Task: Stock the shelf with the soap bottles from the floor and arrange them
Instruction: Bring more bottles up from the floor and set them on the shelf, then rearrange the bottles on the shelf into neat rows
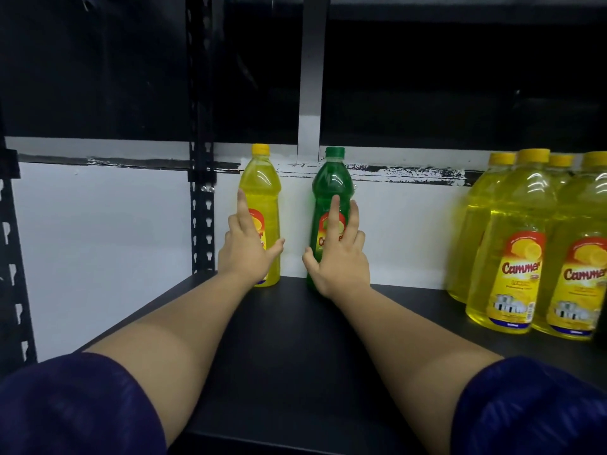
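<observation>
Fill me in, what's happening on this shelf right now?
A person is stocking soap bottles. The left hand rests on a yellow bottle and the right hand on a green bottle, both upright at the back of the shelf with a gap between them. Neither hand is fully wrapped around its bottle. A group of bigger yellow bottles stands to the right.

The slim bottle at the left is clear yellow with a yellow cap and a red-and-yellow label. The bottle beside it is deep green with a green cap and a red-rimmed label. At 3 o'clock the big bottles are bright yellow with red-arched labels. The shelf is black, the wall white, and the sleeves dark navy.
</observation>
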`<state>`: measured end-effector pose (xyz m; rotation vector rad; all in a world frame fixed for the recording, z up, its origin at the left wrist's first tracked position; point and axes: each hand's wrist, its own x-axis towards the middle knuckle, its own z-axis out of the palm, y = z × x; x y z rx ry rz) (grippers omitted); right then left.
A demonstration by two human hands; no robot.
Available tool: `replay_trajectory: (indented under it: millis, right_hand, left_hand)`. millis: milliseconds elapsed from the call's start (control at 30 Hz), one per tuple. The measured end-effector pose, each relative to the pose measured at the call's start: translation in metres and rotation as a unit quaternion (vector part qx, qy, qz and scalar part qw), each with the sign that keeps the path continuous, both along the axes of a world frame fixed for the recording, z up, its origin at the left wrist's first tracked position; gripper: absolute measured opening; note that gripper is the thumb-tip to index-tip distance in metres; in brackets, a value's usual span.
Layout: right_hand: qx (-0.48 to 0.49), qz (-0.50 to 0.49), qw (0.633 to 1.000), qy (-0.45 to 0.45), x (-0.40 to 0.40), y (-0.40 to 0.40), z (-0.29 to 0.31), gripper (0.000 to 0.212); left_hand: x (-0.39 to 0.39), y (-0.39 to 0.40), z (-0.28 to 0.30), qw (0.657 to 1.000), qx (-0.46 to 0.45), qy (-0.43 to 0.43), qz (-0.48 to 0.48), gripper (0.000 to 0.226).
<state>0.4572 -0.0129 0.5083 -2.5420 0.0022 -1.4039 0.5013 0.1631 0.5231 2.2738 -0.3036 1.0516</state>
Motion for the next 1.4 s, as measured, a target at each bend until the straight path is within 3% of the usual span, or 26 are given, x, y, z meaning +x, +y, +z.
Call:
replay_trajectory:
  millis: [467,567,667,733,767,867,933,1000,1133,1200,1300,1400]
  right_hand:
    - [0.035,-0.002,0.999,0.012,0.009,-0.003,-0.004,0.113]
    - [0.047,0.01,0.998,0.046,-0.008,-0.003,-0.002,0.111]
    - [0.067,0.059,0.988,0.124,-0.038,-0.016,0.005,0.108]
    - [0.057,0.06,0.979,0.184,-0.058,-0.032,0.015,0.1]
    - [0.046,0.049,0.974,0.215,-0.069,-0.041,0.023,0.092]
    - [0.029,0.044,0.954,0.297,-0.109,-0.063,0.054,0.052]
    - [0.022,0.041,0.933,0.356,-0.138,-0.073,0.075,0.03]
    - [0.013,0.031,0.901,0.433,-0.168,-0.083,0.091,0.023]
    - [0.038,0.019,0.81,0.585,-0.223,-0.106,0.107,0.021]
    - [0.043,-0.004,0.774,0.632,-0.246,-0.123,0.109,0.021]
    - [0.053,-0.038,0.746,0.662,-0.284,-0.155,0.11,0.026]
    - [0.072,-0.06,0.745,0.661,-0.323,-0.192,0.111,0.033]
  left_hand:
    - [0.006,-0.007,-0.004,1.0,-0.001,0.007,0.023,0.12]
    - [-0.006,-0.007,-0.006,0.998,-0.009,0.051,0.034,0.12]
    - [-0.022,0.0,-0.007,0.987,0.008,0.157,0.037,0.126]
    - [-0.031,0.011,-0.008,0.971,0.033,0.23,0.057,0.112]
    - [-0.039,0.015,-0.004,0.965,0.049,0.25,0.063,0.092]
    - [-0.08,0.02,0.018,0.95,0.126,0.283,0.047,0.045]
    - [-0.113,0.016,0.039,0.935,0.177,0.306,0.005,0.037]
    - [-0.146,0.004,0.06,0.911,0.219,0.345,-0.061,0.031]
    - [-0.204,-0.038,0.09,0.8,0.294,0.504,-0.137,0.034]
    - [-0.227,-0.067,0.096,0.765,0.329,0.538,-0.133,0.038]
    - [-0.254,-0.116,0.094,0.732,0.369,0.559,-0.128,0.04]
    - [-0.272,-0.166,0.086,0.718,0.387,0.561,-0.141,0.04]
